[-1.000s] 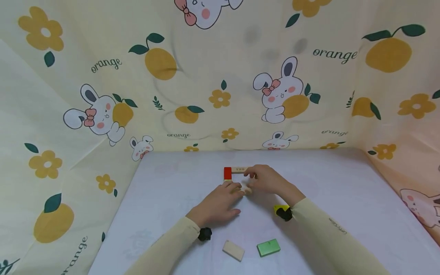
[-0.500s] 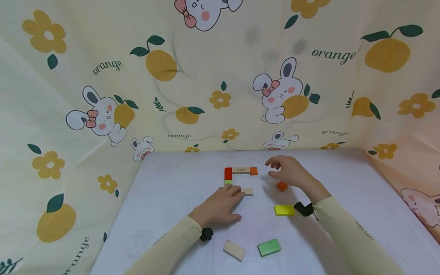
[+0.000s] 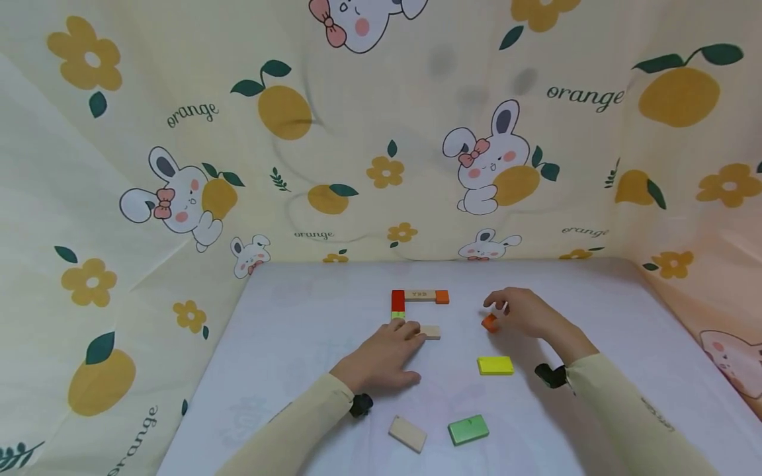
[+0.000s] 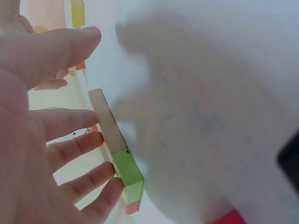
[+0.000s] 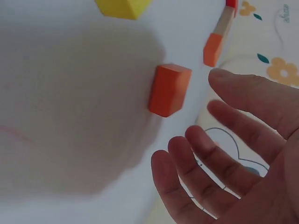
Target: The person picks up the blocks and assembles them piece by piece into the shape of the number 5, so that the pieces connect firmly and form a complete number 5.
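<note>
Printed cloth (image 3: 417, 79) behind, white table (image 3: 268, 370) under everything. Head view, red block (image 3: 397, 300) as datum: loose orange block (image 3: 489, 322) is well right of it, slightly nearer me; my right hand (image 3: 526, 314) is right at it. Off-centre contact could skid or spin it. My left hand (image 3: 381, 357), nearer me than red, grips nothing. Left wrist: fingers spread, nearly straight, tips seemingly against pale block (image 4: 108, 121) and green block (image 4: 126, 170) on red's near side; a drag there would likely break alignment. Right wrist: fingers parted, half bent, nothing held, orange beyond the tips; closing early would probably miss.
</note>
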Motion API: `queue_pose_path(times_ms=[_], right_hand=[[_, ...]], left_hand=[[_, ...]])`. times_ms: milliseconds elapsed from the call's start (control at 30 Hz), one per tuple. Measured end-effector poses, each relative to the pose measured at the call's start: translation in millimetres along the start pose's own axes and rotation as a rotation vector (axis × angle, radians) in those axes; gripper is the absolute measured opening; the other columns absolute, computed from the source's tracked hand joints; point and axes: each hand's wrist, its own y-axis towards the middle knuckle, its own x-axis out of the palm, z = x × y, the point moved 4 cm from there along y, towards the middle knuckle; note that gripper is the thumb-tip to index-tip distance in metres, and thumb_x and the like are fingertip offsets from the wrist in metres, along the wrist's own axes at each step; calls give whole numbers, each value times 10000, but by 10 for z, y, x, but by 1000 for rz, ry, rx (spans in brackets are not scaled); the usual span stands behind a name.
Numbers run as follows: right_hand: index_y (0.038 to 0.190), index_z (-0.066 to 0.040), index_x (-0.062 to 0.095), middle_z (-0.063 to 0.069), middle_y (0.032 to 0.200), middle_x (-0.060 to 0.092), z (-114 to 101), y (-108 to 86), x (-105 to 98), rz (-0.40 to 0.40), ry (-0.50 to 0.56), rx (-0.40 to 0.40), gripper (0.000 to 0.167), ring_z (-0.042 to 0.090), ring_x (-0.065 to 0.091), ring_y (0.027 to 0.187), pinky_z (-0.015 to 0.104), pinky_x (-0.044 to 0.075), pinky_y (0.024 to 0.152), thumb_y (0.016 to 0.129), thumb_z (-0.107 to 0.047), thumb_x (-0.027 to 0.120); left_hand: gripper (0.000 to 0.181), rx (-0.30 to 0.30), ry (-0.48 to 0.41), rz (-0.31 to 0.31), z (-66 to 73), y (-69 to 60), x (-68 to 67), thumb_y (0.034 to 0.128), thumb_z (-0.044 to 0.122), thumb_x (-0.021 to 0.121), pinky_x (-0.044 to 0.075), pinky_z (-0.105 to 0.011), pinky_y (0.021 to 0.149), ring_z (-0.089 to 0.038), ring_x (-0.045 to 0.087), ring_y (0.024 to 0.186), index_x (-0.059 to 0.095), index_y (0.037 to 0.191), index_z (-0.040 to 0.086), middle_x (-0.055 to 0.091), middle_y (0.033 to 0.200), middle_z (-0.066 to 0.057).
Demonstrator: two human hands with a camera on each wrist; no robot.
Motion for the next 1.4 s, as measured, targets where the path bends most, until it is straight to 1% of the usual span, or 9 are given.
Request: queue_pose_path(times_ms=[133, 233, 367, 500, 667, 833, 1000, 1200, 1400], right_hand=[[1283, -55, 733, 110, 1046, 655, 60, 6, 63, 8, 3, 44, 406, 301, 586, 936, 402, 545, 756, 919, -185, 857], [1283, -31, 716, 106, 1020, 660, 90, 13, 120, 13, 5, 77, 432, 298, 588, 919, 402, 553, 759, 920, -211, 865], [1241, -10, 704, 99, 995, 669, 100, 20, 190, 28, 12, 89, 419, 290, 595, 901, 400, 564, 765, 915, -204, 884], [1195, 3, 692, 90, 979, 671, 95, 11, 220, 49, 18, 89, 366, 279, 600, 879, 404, 572, 755, 916, -151, 872], [1165, -2, 702, 88, 993, 681, 87, 7, 236, 65, 33, 85, 313, 287, 607, 905, 428, 587, 801, 915, -107, 858], [1169, -12, 719, 83, 1017, 695, 77, 7, 250, 79, 42, 75, 296, 295, 609, 941, 471, 590, 875, 912, -81, 849], [1195, -9, 726, 96, 1065, 709, 56, 12, 241, 102, 51, 57, 311, 313, 614, 978, 514, 588, 910, 911, -67, 837], [1207, -10, 735, 96, 1100, 716, -25, 45, 195, 153, 48, -12, 308, 314, 632, 1009, 533, 580, 939, 907, -27, 804], [1238, 6, 733, 104, 1129, 719, -198, 47, 145, 151, 61, -76, 329, 321, 647, 1038, 531, 590, 951, 916, 9, 802]], left_hand=[[753, -5, -6, 5, 3, 5, -8, 998, 558, 705, 381, -390, 1211, -239, 384, 1483, 522, 1620, 176, 442, 1648, -5], [753, -8, -9, 7, 9, 2, -25, 995, 555, 709, 379, -390, 1212, -242, 388, 1480, 524, 1619, 174, 445, 1646, -9], [751, -6, -8, 5, 19, -9, -33, 997, 553, 709, 375, -380, 1213, -239, 392, 1477, 526, 1617, 171, 447, 1645, -10], [751, 1, -13, 7, 26, -17, -35, 999, 549, 709, 377, -379, 1212, -238, 394, 1480, 527, 1618, 164, 447, 1647, -13], [749, 2, -17, 15, 30, -19, -45, 1000, 548, 708, 379, -385, 1211, -244, 398, 1479, 530, 1616, 161, 452, 1644, -17], [742, 5, -8, 23, 29, -18, -40, 998, 544, 713, 383, -380, 1207, -242, 404, 1473, 537, 1610, 163, 460, 1636, -17], [740, 4, -8, 23, 30, -17, -40, 998, 542, 715, 384, -374, 1206, -237, 405, 1473, 540, 1609, 163, 461, 1636, -17], [742, -7, -11, 16, 18, -13, -33, 994, 549, 717, 385, -369, 1203, -228, 399, 1475, 540, 1610, 176, 460, 1637, -4], [741, -15, -14, 14, 6, -6, -23, 993, 549, 719, 385, -377, 1206, -228, 404, 1469, 542, 1608, 176, 460, 1636, -3]])
